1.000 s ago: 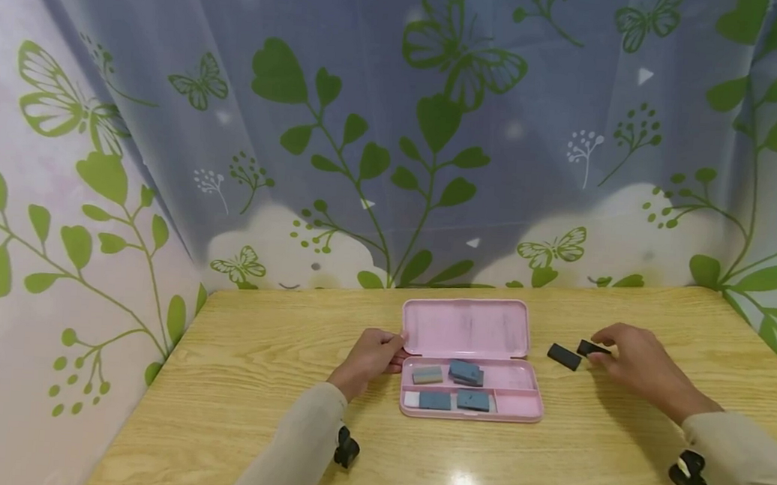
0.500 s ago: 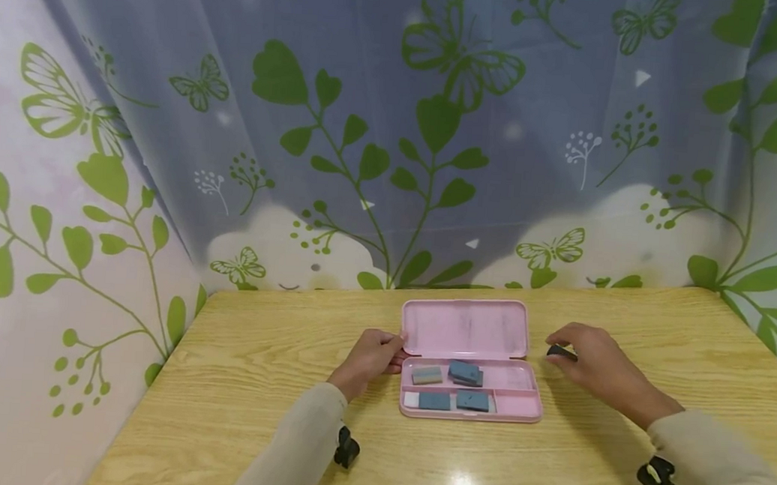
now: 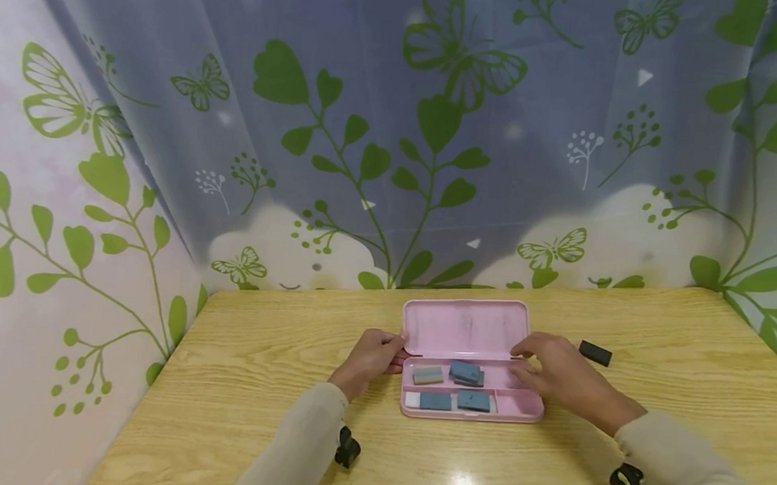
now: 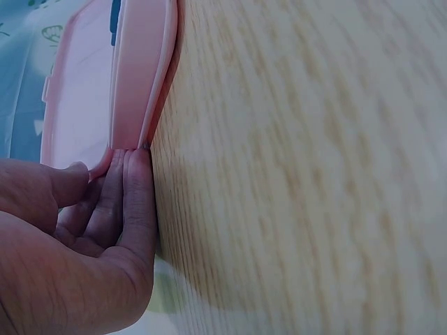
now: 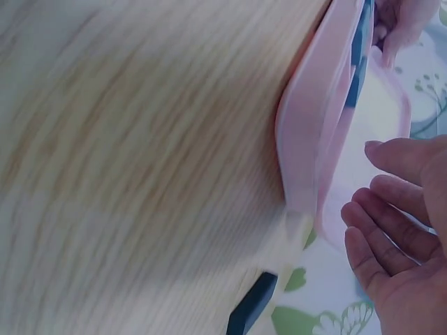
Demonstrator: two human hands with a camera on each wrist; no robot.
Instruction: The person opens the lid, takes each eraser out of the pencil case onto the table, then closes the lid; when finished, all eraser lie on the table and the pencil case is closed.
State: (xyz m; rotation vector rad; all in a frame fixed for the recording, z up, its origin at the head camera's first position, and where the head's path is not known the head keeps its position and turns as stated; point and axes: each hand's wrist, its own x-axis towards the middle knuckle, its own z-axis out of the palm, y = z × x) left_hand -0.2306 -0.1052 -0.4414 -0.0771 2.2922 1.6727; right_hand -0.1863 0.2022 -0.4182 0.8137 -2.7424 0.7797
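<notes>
A pink pencil case (image 3: 519,407) lies with its lid (image 3: 464,327) raised at the back. Inside are blue-grey erasers (image 3: 473,401) and a paler striped eraser (image 3: 427,374). At the case's left end, my left hand (image 3: 370,358) holds the hinge corner, thumb at the lid and fingers against the base (image 4: 136,77). My right hand (image 3: 565,375) is over the right end, covering part of the rear compartment. In the right wrist view its fingers (image 5: 380,241) are loosely bent and thumb apart, with nothing visible between them. One black eraser-like block (image 3: 595,353) lies right of the case.
The wood-grain table (image 3: 273,340) runs back to a blue curtain (image 3: 367,158) printed with green leaves and butterflies. Pale patterned cloth (image 3: 60,197) hangs at the left. Both wrists wear black camera mounts (image 3: 348,448).
My right hand took the nearer black block from the table and moved left over the case; that block is now out of sight. The left hand and case stayed put.
</notes>
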